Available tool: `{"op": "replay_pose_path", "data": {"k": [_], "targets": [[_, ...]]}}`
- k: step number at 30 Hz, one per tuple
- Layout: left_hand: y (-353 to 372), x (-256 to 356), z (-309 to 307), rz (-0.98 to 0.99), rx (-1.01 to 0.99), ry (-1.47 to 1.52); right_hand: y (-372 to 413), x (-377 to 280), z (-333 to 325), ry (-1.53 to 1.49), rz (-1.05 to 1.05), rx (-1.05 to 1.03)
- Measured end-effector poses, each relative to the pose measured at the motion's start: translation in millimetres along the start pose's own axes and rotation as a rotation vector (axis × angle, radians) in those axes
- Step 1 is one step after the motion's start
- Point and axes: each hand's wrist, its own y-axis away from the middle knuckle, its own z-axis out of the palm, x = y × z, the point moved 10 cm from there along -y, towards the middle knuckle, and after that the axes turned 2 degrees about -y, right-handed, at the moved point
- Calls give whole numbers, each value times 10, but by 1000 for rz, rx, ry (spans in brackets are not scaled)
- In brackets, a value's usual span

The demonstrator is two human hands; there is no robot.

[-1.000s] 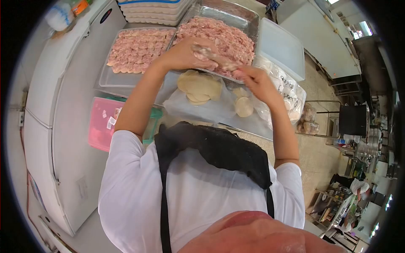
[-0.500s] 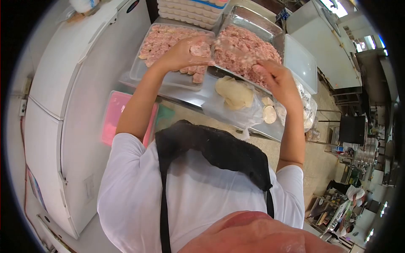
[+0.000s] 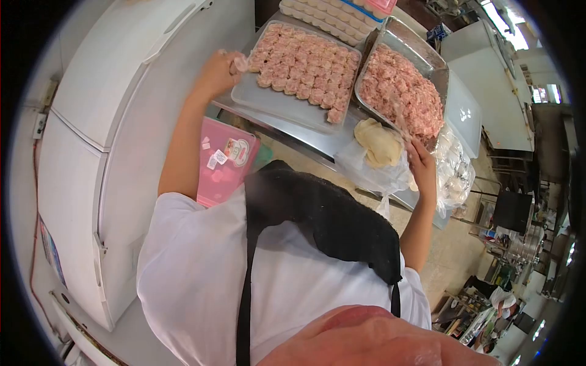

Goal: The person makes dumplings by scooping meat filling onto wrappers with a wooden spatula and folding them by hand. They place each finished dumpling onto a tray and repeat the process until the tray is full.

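Note:
Rows of pink meat dumplings (image 3: 305, 66) fill much of a clear plastic tray (image 3: 259, 97). My left hand (image 3: 218, 72) is beyond the tray's left edge, its fingers curled round a small meat dumpling (image 3: 241, 63). To the tray's right, a metal pan (image 3: 390, 29) holds a heap of ground meat (image 3: 403, 88). At the pan's near edge is my right hand (image 3: 421, 163), its fingers close together; what they hold, if anything, is hidden. Pale round wrappers (image 3: 379, 143) lie on a plastic bag (image 3: 357, 168) in front of the pan.
Stacked trays (image 3: 332, 23) stand behind the dumpling tray. A pink lidded box (image 3: 226, 161) is below the table's left side, beside a white refrigerator (image 3: 122, 122). Wrapped bags (image 3: 455, 171) and a translucent lid (image 3: 467, 116) lie right of the pan. Distant people are at lower right.
My left hand has moved left, away from above the dumpling tray. My right hand has drawn back from the meat to the pan's near edge. The view has shifted, showing the table further right.

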Motion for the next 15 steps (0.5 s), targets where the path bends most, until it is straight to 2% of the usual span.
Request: {"op": "replay_pose_path", "data": {"k": [1, 7, 10, 15], "targets": [[36, -28, 14, 17, 59, -168, 86, 159, -18, -100, 113, 16], [69, 130, 360, 41, 90, -410, 360, 234, 21, -327, 194, 85], [-12, 29, 470, 37, 195, -394, 342, 153, 47, -326, 191, 101], [23, -80, 433, 34, 181, -313, 313, 93, 2, -296, 181, 132]]}}
